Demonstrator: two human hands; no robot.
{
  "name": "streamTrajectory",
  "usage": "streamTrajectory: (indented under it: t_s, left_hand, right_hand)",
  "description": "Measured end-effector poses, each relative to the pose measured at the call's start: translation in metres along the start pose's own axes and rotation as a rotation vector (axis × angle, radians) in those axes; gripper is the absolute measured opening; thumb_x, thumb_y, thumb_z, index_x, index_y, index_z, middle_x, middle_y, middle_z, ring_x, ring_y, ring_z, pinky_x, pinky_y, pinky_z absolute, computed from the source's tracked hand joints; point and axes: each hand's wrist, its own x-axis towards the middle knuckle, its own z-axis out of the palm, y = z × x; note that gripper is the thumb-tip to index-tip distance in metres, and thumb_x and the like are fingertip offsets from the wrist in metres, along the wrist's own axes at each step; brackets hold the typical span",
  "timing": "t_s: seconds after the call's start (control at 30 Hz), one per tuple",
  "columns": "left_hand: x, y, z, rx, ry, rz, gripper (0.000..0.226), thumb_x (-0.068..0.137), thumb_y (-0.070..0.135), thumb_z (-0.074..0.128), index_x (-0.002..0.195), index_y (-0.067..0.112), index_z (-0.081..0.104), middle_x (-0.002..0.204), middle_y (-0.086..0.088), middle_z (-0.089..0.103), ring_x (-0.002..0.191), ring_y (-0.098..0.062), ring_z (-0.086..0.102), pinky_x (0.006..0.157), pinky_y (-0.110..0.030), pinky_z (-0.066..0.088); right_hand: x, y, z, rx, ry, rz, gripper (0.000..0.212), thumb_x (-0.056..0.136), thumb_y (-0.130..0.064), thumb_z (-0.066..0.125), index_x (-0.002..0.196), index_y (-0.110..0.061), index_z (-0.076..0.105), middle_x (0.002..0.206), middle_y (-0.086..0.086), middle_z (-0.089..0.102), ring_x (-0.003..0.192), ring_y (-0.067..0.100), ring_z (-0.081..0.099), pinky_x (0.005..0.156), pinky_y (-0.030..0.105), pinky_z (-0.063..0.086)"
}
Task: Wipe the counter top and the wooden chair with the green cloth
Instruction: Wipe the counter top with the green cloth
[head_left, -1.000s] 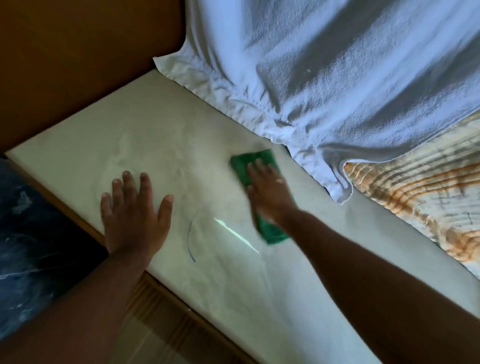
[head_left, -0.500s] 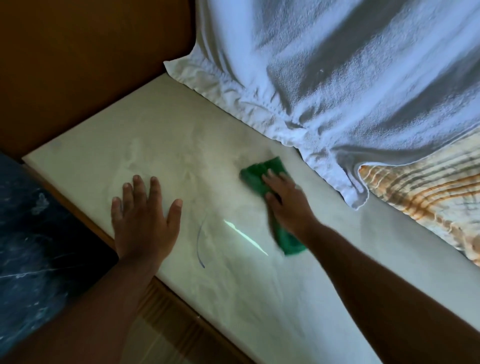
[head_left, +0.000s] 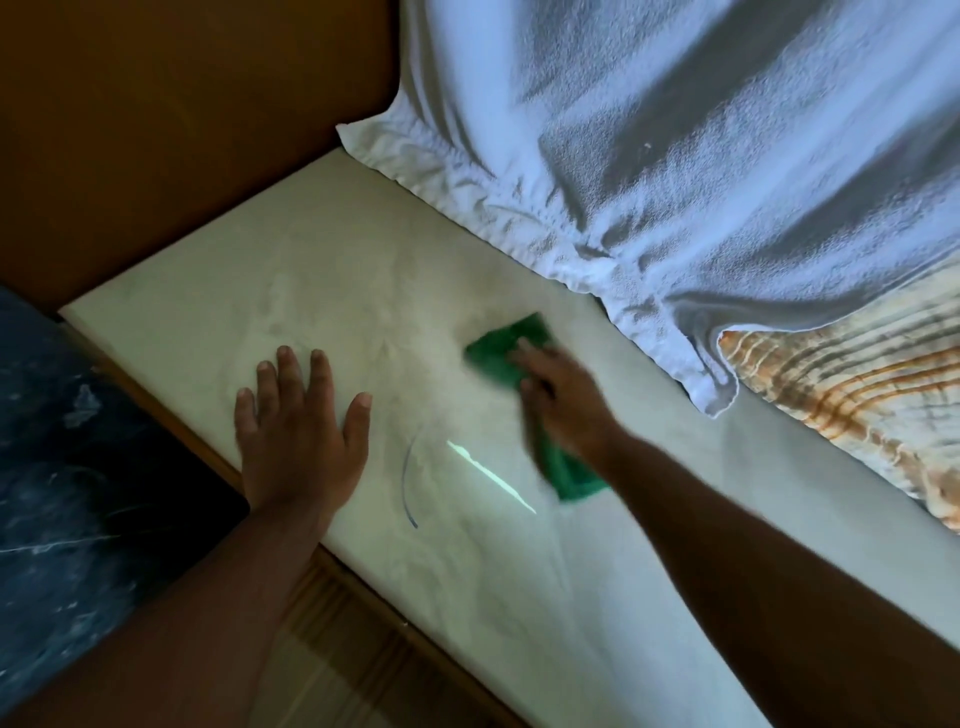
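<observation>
The right hand (head_left: 563, 402) lies flat on the green cloth (head_left: 506, 353), fingers together and pressing it onto the pale counter top (head_left: 322, 291). The cloth shows ahead of the fingertips and again behind the wrist; the rest is hidden under the palm. The hand and cloth are blurred, which suggests a stroke in progress.

The left hand (head_left: 298, 434) rests palm-down on the counter near its front edge, fingers spread and holding nothing. It appears to serve as a brace.

A white towel (head_left: 675, 182) hangs over the far side of the counter, its hem just beyond the cloth. A wood-grain patterned surface (head_left: 857, 395) shows below the towel at right; what it is cannot be told.

Recommended technique, as judged from this view:
1. Keep the palm flat for even pressure.
2. Overlap each pass with the last.
3. Stop short of the towel hem to avoid dragging it.
4. Shift the left hand to expose the area beneath it.

No wooden chair can be identified here; that part is judged not yet done.
</observation>
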Motion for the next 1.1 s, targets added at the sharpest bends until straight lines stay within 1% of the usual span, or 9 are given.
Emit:
streamTrajectory:
  t_s: [0.13, 0.23, 0.33, 0.5, 0.6, 0.77, 0.9, 1.0, 1.1]
  left_hand:
    - [-0.001, -0.002, -0.001, -0.038, -0.006, 0.006, 0.077, 0.097, 0.058, 0.003, 0.158, 0.015, 0.020, 0.166, -0.018, 0.016, 0.153, -0.035, 0.013, 0.121, -0.051, 0.008]
    - [-0.001, -0.003, -0.001, -0.052, -0.002, 0.008, 0.077, 0.097, 0.059, -0.001, 0.159, 0.017, 0.018, 0.167, -0.016, 0.013, 0.154, -0.033, 0.011, 0.122, -0.050, 0.005]
    - [0.000, -0.003, -0.001, -0.054, 0.008, 0.001, 0.076, 0.097, 0.058, 0.000, 0.159, 0.017, 0.020, 0.166, -0.016, 0.015, 0.153, -0.033, 0.013, 0.122, -0.050, 0.007]
    - [0.000, -0.004, 0.001, -0.078, 0.020, -0.006, 0.073, 0.099, 0.055, 0.001, 0.158, 0.019, 0.021, 0.166, -0.014, 0.016, 0.154, -0.030, 0.013, 0.122, -0.048, 0.006]
    - [0.001, -0.004, 0.000, -0.112, 0.019, -0.020, 0.073, 0.097, 0.055, -0.001, 0.158, 0.021, 0.022, 0.167, -0.012, 0.015, 0.154, -0.028, 0.011, 0.123, -0.046, 0.005]
    - [0.001, -0.005, 0.000, -0.111, 0.010, -0.018, 0.074, 0.097, 0.055, -0.003, 0.158, 0.021, 0.020, 0.167, -0.011, 0.014, 0.154, -0.027, 0.010, 0.123, -0.045, 0.005]
    - [0.002, -0.006, 0.003, -0.077, 0.012, -0.011, 0.071, 0.099, 0.055, 0.002, 0.158, 0.021, 0.020, 0.167, -0.013, 0.014, 0.154, -0.029, 0.011, 0.123, -0.047, 0.006]
    - [0.001, -0.005, 0.004, -0.073, 0.020, 0.000, 0.072, 0.099, 0.057, 0.002, 0.158, 0.020, 0.020, 0.167, -0.013, 0.014, 0.154, -0.029, 0.010, 0.123, -0.047, 0.005]
    - [0.002, -0.005, 0.003, -0.056, 0.012, -0.003, 0.071, 0.100, 0.057, 0.003, 0.158, 0.019, 0.020, 0.167, -0.014, 0.014, 0.154, -0.030, 0.010, 0.122, -0.048, 0.005]
  right_hand:
    - [-0.100, -0.048, 0.041, 0.019, -0.389, -0.404, 0.044, 0.094, -0.024, 0.044, 0.136, -0.037, 0.050, 0.150, -0.008, 0.045, 0.142, 0.022, 0.034, 0.115, 0.043, 0.030]
    - [-0.090, -0.055, 0.029, -0.051, -0.554, -0.635, 0.038, 0.095, -0.023, 0.049, 0.131, -0.032, 0.057, 0.144, -0.011, 0.051, 0.140, 0.025, 0.038, 0.112, 0.046, 0.035]
    - [-0.021, -0.060, 0.019, -0.118, -0.472, -0.555, 0.043, 0.090, -0.007, 0.060, 0.130, -0.024, 0.063, 0.143, 0.000, 0.054, 0.134, 0.029, 0.046, 0.111, 0.044, 0.037]
    - [0.034, -0.072, 0.026, -0.128, -0.282, -0.324, 0.042, 0.094, -0.007, 0.058, 0.133, -0.021, 0.060, 0.146, -0.002, 0.049, 0.140, 0.029, 0.037, 0.115, 0.040, 0.029]
    - [-0.040, -0.065, 0.033, -0.104, -0.229, -0.517, 0.039, 0.087, -0.004, 0.066, 0.124, -0.014, 0.067, 0.134, 0.008, 0.061, 0.126, 0.040, 0.052, 0.110, 0.046, 0.037]
    - [-0.080, -0.043, 0.028, -0.083, -0.464, -0.715, 0.045, 0.089, -0.012, 0.061, 0.130, -0.030, 0.060, 0.142, -0.010, 0.054, 0.134, 0.030, 0.045, 0.107, 0.045, 0.038]
    - [0.007, -0.012, 0.009, -0.073, -0.143, -0.303, 0.042, 0.091, -0.002, 0.058, 0.129, -0.017, 0.063, 0.143, 0.006, 0.053, 0.132, 0.033, 0.046, 0.112, 0.041, 0.034]
    - [0.047, 0.024, -0.017, -0.229, 0.014, 0.026, 0.044, 0.100, -0.026, 0.045, 0.143, -0.028, 0.046, 0.156, 0.001, 0.037, 0.142, 0.028, 0.030, 0.112, 0.041, 0.028]
    - [0.016, 0.015, -0.007, -0.338, 0.033, 0.035, 0.047, 0.100, -0.039, 0.036, 0.147, -0.031, 0.039, 0.159, 0.006, 0.030, 0.146, 0.030, 0.024, 0.114, 0.042, 0.024]
